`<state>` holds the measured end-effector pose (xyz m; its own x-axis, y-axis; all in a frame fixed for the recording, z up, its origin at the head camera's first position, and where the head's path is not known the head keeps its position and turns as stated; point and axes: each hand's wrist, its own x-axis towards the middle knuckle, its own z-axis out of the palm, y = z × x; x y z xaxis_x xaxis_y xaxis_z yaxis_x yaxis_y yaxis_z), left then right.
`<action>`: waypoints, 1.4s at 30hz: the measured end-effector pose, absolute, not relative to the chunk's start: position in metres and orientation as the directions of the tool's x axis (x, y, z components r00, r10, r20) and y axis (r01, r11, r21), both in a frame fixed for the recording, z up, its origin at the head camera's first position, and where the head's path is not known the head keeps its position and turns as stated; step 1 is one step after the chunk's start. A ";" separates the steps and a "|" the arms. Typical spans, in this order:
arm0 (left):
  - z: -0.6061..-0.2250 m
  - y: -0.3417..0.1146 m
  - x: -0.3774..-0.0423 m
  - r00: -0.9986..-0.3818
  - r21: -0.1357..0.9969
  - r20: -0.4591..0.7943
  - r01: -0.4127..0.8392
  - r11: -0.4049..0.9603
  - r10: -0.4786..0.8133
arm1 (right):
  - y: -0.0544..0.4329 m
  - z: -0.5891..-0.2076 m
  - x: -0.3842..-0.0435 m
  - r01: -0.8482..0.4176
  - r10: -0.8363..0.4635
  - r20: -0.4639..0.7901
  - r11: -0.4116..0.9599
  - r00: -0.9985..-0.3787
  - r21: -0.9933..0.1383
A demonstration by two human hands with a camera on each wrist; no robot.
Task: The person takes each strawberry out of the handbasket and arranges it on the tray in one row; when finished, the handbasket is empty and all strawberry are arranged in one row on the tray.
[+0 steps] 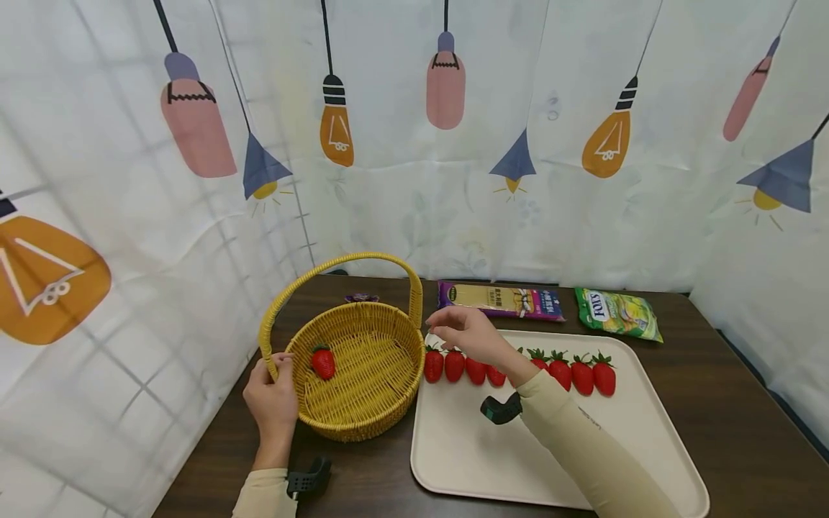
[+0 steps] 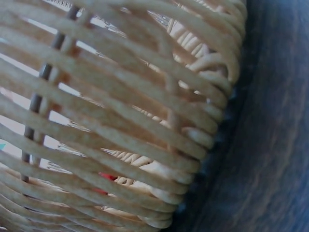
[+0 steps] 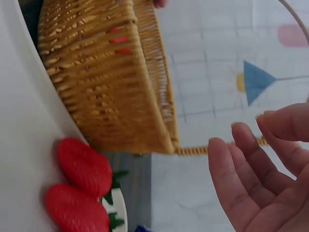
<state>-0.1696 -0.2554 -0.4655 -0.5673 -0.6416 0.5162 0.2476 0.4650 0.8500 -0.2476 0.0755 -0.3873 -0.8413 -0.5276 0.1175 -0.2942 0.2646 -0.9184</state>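
A yellow wicker basket [image 1: 363, 414] stands on the left of the table, one strawberry [image 1: 323, 362] inside against its left wall. My left hand [image 1: 272, 396] grips the base of the basket's handle at the left rim. In the left wrist view the basket's woven side [image 2: 120, 96] fills most of the picture, and that hand is out of sight. My right hand [image 1: 476, 337] hovers over the tray's back left corner, beside the basket; its fingers [image 3: 224, 169] are loosely bent with nothing between them. Below it, a row of several strawberries [image 1: 433, 365] lies on the beige tray [image 1: 499, 460], partly covered by my hand and forearm.
Behind the tray lie a purple noodle packet [image 1: 501, 300] and a green candy bag [image 1: 618, 314]. A small purple wrapped item [image 1: 361, 297] sits behind the basket. A patterned curtain [image 1: 414, 201] closes off the back and sides of the dark table [image 1: 732, 403].
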 end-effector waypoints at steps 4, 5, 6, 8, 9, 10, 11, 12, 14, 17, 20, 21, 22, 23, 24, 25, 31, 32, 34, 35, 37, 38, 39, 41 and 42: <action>-0.466 -0.255 -0.170 -0.558 0.840 0.532 0.254 0.479 -0.637 | 0.054 -0.391 -0.244 -0.298 -0.523 0.126 0.261 -0.843 -0.918; -0.466 -0.255 -0.170 -0.556 0.839 0.534 0.252 0.483 -0.637 | 0.048 -0.392 -0.242 -0.296 -0.519 0.124 0.263 -0.845 -0.918; -0.466 -0.255 -0.170 -0.554 0.837 0.536 0.249 0.488 -0.637 | 0.043 -0.393 -0.241 -0.293 -0.518 0.122 0.261 -0.846 -0.920; -0.466 -0.255 -0.170 -0.553 0.833 0.540 0.245 0.496 -0.635 | 0.033 -0.396 -0.237 -0.291 -0.516 0.118 0.268 -0.848 -0.918; -0.466 -0.255 -0.170 -0.553 0.832 0.540 0.242 0.498 -0.634 | 0.028 -0.397 -0.236 -0.293 -0.520 0.118 0.270 -0.846 -0.917; -0.466 -0.255 -0.170 -0.553 0.833 0.540 0.241 0.499 -0.634 | 0.023 -0.399 -0.234 -0.291 -0.525 0.113 0.271 -0.844 -0.917; -0.465 -0.255 -0.170 -0.552 0.833 0.539 0.240 0.498 -0.636 | 0.018 -0.401 -0.233 -0.289 -0.536 0.110 0.261 -0.837 -0.921; -0.465 -0.255 -0.170 -0.552 0.834 0.538 0.238 0.497 -0.637 | 0.014 -0.403 -0.233 -0.293 -0.548 0.110 0.259 -0.829 -0.920; -0.465 -0.255 -0.170 -0.551 0.837 0.534 0.236 0.494 -0.641 | 0.004 -0.407 -0.231 -0.309 -0.566 0.110 0.268 -0.817 -0.913; -0.466 -0.255 -0.169 -0.555 0.840 0.528 0.231 0.490 -0.643 | -0.009 -0.411 -0.230 -0.319 -0.585 0.106 0.274 -0.804 -0.907; -0.465 -0.255 -0.169 -0.558 0.843 0.524 0.228 0.488 -0.644 | -0.019 -0.414 -0.230 -0.327 -0.591 0.092 0.305 -0.802 -0.894; -0.465 -0.255 -0.169 -0.557 0.842 0.524 0.227 0.489 -0.644 | -0.023 -0.415 -0.229 -0.331 -0.592 0.088 0.316 -0.801 -0.889; -0.465 -0.254 -0.169 -0.555 0.842 0.525 0.227 0.490 -0.645 | -0.026 -0.415 -0.230 -0.339 -0.593 0.087 0.328 -0.801 -0.882; -0.465 -0.254 -0.169 -0.553 0.841 0.527 0.228 0.491 -0.646 | -0.029 -0.416 -0.230 -0.344 -0.596 0.085 0.335 -0.798 -0.877; -0.464 -0.254 -0.169 -0.550 0.840 0.529 0.229 0.493 -0.646 | -0.032 -0.416 -0.230 -0.346 -0.599 0.080 0.344 -0.797 -0.873; -0.464 -0.254 -0.169 -0.549 0.838 0.532 0.229 0.496 -0.645 | -0.034 -0.416 -0.231 -0.343 -0.602 0.075 0.344 -0.795 -0.874; -0.464 -0.255 -0.169 -0.549 0.832 0.540 0.232 0.504 -0.638 | -0.050 -0.404 -0.235 -0.278 -0.636 0.021 0.307 -0.772 -0.910; -0.464 -0.255 -0.169 -0.550 0.832 0.539 0.231 0.503 -0.638 | -0.052 -0.401 -0.237 -0.266 -0.648 0.004 0.307 -0.761 -0.914; -0.464 -0.255 -0.169 -0.549 0.832 0.538 0.229 0.505 -0.639 | -0.055 -0.395 -0.241 -0.239 -0.683 -0.037 0.305 -0.729 -0.922; -0.464 -0.255 -0.169 -0.548 0.832 0.539 0.228 0.505 -0.640 | -0.057 -0.392 -0.243 -0.229 -0.702 -0.057 0.307 -0.710 -0.924; -0.464 -0.255 -0.169 -0.547 0.830 0.543 0.229 0.509 -0.638 | -0.060 -0.387 -0.248 -0.198 -0.733 -0.108 0.318 -0.672 -0.927; -0.464 -0.255 -0.169 -0.545 0.828 0.545 0.230 0.512 -0.637 | -0.061 -0.385 -0.250 -0.187 -0.745 -0.130 0.326 -0.654 -0.926; -0.464 -0.255 -0.169 -0.543 0.825 0.549 0.231 0.516 -0.635 | -0.063 -0.384 -0.253 -0.172 -0.754 -0.148 0.328 -0.639 -0.929; -0.463 -0.255 -0.169 -0.538 0.820 0.557 0.234 0.523 -0.633 | -0.066 -0.382 -0.257 -0.141 -0.761 -0.175 0.330 -0.625 -0.933; -0.463 -0.255 -0.169 -0.537 0.817 0.561 0.235 0.527 -0.630 | -0.068 -0.383 -0.259 -0.126 -0.760 -0.184 0.330 -0.623 -0.936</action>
